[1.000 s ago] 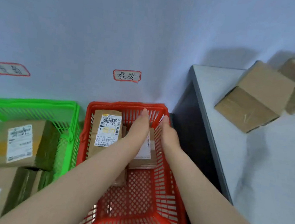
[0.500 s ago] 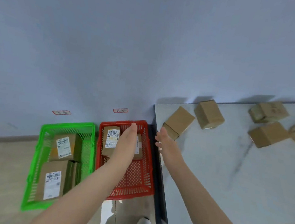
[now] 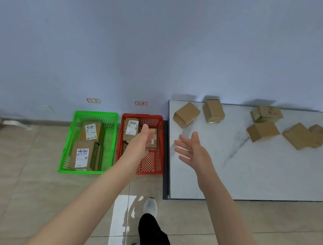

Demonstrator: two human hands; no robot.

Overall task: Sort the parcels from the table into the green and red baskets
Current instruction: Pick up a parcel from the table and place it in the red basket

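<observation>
A red basket (image 3: 149, 170) stands on the floor against the table's left side, with two labelled cardboard parcels in it; one parcel (image 3: 129, 131) stands at its back left. To its left a green basket (image 3: 82, 171) holds two labelled parcels. My left hand (image 3: 141, 140) hovers above the red basket with straight fingers and holds nothing. My right hand (image 3: 190, 149) is spread open and empty over the table's left edge. On the white marble table (image 3: 251, 173) lie several brown parcels, the nearest (image 3: 186, 115) at the back left.
A grey wall runs behind the baskets, with two small red-framed labels (image 3: 141, 103) above them. The floor is beige tile. My leg and white shoe (image 3: 150, 206) stand in front of the table's near left corner.
Both hands have risen out of the red basket, leaving a parcel inside. The view has pulled back and up, and my right hand has swung right over the table.
</observation>
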